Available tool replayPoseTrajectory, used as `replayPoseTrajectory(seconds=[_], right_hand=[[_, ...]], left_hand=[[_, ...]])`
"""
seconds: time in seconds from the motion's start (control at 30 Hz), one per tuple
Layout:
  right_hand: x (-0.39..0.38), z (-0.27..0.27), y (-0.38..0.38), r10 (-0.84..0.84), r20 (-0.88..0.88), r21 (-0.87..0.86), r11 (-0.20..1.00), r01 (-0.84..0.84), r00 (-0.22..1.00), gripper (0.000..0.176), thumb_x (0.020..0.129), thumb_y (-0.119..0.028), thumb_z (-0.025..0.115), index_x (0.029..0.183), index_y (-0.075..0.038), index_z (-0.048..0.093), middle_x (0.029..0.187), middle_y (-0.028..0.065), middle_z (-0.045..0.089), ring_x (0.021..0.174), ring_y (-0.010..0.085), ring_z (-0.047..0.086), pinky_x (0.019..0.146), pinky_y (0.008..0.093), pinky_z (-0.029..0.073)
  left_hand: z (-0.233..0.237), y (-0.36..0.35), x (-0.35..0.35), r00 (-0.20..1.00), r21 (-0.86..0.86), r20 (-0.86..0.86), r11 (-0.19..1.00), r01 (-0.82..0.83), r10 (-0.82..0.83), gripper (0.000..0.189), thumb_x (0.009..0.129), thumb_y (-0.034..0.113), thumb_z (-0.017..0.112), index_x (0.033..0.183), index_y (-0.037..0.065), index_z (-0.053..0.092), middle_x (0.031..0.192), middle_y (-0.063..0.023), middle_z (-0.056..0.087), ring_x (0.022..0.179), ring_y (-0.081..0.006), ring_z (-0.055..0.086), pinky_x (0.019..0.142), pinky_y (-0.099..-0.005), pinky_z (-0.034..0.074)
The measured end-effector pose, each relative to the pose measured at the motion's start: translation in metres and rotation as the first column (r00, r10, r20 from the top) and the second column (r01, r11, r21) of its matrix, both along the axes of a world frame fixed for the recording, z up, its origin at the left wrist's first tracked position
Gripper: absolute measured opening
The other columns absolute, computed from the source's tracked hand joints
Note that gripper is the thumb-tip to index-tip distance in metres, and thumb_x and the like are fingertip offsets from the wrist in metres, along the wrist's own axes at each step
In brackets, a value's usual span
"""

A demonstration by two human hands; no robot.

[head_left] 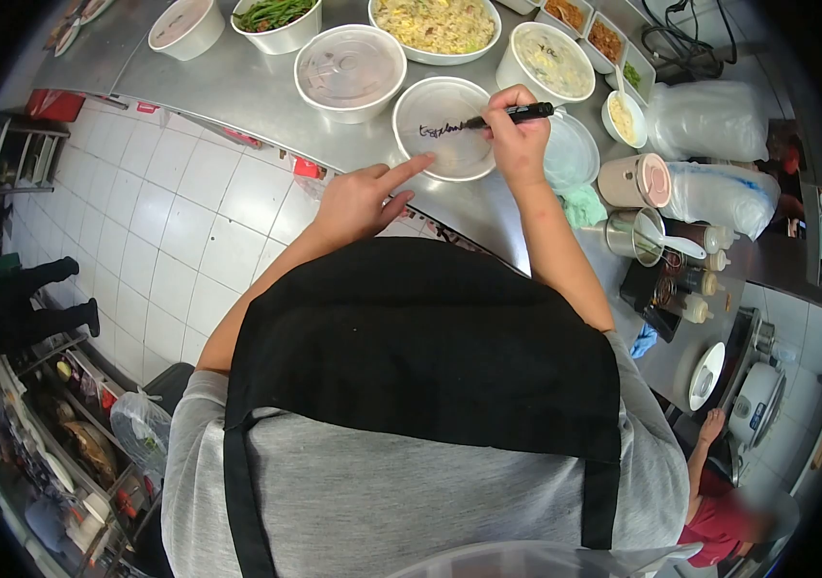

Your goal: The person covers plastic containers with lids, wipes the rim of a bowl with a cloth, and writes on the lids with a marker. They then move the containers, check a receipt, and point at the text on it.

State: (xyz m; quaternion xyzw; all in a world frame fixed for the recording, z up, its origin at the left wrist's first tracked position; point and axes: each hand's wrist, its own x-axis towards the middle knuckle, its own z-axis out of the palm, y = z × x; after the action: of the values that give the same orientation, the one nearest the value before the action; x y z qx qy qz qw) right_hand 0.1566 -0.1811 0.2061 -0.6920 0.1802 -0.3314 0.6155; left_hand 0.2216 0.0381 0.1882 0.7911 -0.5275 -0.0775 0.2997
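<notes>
Steel counter (pixel 237 87) carries everything. Our lidded bowl (pixel 430 104) sits at its near edge, between a second lidded bowl (pixel 348 72) and a spare clear lid (pixel 573 154). Left hand (pixel 358 202) grips nothing: index finger out, tip pinning the bowl's rim, we reckon so it won't slide. Right hand (pixel 517 146) is clenched around a black marker (pixel 519 115), tip on the lid. Lid is translucent plastic with a dark scrawl across the middle that we can't read.
</notes>
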Motion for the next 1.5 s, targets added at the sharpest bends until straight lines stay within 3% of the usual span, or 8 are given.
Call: replayPoseTrajectory(seconds=[0.2,0.33,0.47,0.63,0.8,1.03,1.23,1.5], right_hand=[[0.003,0.001,-0.004,-0.026,-0.005,0.024,0.999,0.026,1.0,0.008,0.076,-0.005,0.06,0.076,-0.006,0.052,0.064,0.0008,0.052,0.049,0.0081,0.049,0.047,0.0219,0.04],[0.019,0.02,-0.012,0.029,0.275,0.415,0.898,-0.146,0.961,0.014,0.081,0.0,0.059,0.093,-0.002,0.052,0.085,0.0089,0.058,0.062,0.016,0.058,0.053,0.0286,0.05],[0.076,0.036,0.012,0.223,0.338,0.307,0.893,-0.331,0.914,0.021,0.077,0.004,0.063,0.094,0.001,0.052,0.088,0.0143,0.061,0.073,0.0202,0.063,0.061,0.0319,0.055],[0.142,0.016,0.047,0.361,0.166,0.229,0.891,-0.392,0.918,0.015,0.078,0.002,0.062,0.089,-0.001,0.053,0.082,0.0127,0.061,0.065,0.0193,0.062,0.059,0.0297,0.052],[0.152,0.002,0.055,0.431,0.093,0.067,0.896,-0.438,0.897,0.015,0.076,0.005,0.062,0.078,-0.004,0.05,0.081,0.0087,0.06,0.056,0.0103,0.057,0.046,0.0202,0.042],[0.154,0.001,0.058,0.525,0.007,0.089,0.847,-0.523,0.851,0.013,0.075,0.001,0.064,0.076,-0.004,0.052,0.07,0.0038,0.059,0.053,0.0084,0.055,0.045,0.0208,0.042],[0.155,0.001,0.058,0.496,-0.003,0.108,0.863,-0.493,0.868,0.014,0.076,0.005,0.062,0.077,-0.004,0.05,0.081,0.0087,0.06,0.055,0.0102,0.057,0.046,0.0203,0.044],[0.155,0.002,0.055,0.394,0.045,0.074,0.915,-0.396,0.918,0.013,0.072,0.001,0.063,0.075,-0.005,0.052,0.066,0.0034,0.058,0.051,0.0086,0.055,0.047,0.0213,0.043]], left_hand=[[0.001,0.006,0.009,0.997,-0.128,0.057,0.991,-0.043,0.051,0.053,0.078,0.014,0.067,0.127,0.025,0.052,0.073,-0.0065,0.06,0.058,-0.0238,0.058,0.053,-0.0353,0.048],[0.003,0.018,0.052,0.915,-0.316,0.186,0.904,-0.29,0.358,0.047,0.077,0.012,0.065,0.122,0.024,0.056,0.066,-0.0045,0.053,0.06,-0.0228,0.058,0.05,-0.0363,0.047],[0.004,0.026,0.088,0.86,-0.282,0.261,0.886,-0.367,0.439,0.021,0.075,0.018,0.068,0.096,0.018,0.064,0.069,-0.0039,0.051,0.061,-0.0231,0.057,0.051,-0.0359,0.047],[-0.011,0.014,0.084,0.869,-0.411,0.23,0.853,-0.321,0.438,0.011,0.075,0.019,0.069,0.084,0.014,0.064,0.069,-0.0043,0.051,0.062,-0.0231,0.058,0.052,-0.0355,0.047],[-0.012,0.009,0.075,0.877,-0.449,0.15,0.821,-0.352,0.457,0.012,0.074,0.019,0.07,0.084,0.014,0.064,0.069,-0.0032,0.052,0.061,-0.0217,0.057,0.052,-0.0341,0.047],[-0.011,0.014,0.074,0.885,-0.44,0.117,0.823,-0.36,0.45,0.013,0.075,0.018,0.069,0.087,0.015,0.065,0.069,-0.0026,0.052,0.061,-0.021,0.057,0.051,-0.0338,0.047],[-0.013,0.014,0.076,0.892,-0.451,0.103,0.82,-0.352,0.44,0.012,0.076,0.018,0.068,0.088,0.015,0.065,0.068,-0.0028,0.051,0.06,-0.0213,0.056,0.051,-0.0345,0.046],[-0.016,0.014,0.078,0.893,-0.458,0.102,0.818,-0.348,0.438,0.011,0.076,0.018,0.068,0.087,0.016,0.065,0.069,-0.0028,0.052,0.061,-0.0213,0.057,0.05,-0.0346,0.046]])
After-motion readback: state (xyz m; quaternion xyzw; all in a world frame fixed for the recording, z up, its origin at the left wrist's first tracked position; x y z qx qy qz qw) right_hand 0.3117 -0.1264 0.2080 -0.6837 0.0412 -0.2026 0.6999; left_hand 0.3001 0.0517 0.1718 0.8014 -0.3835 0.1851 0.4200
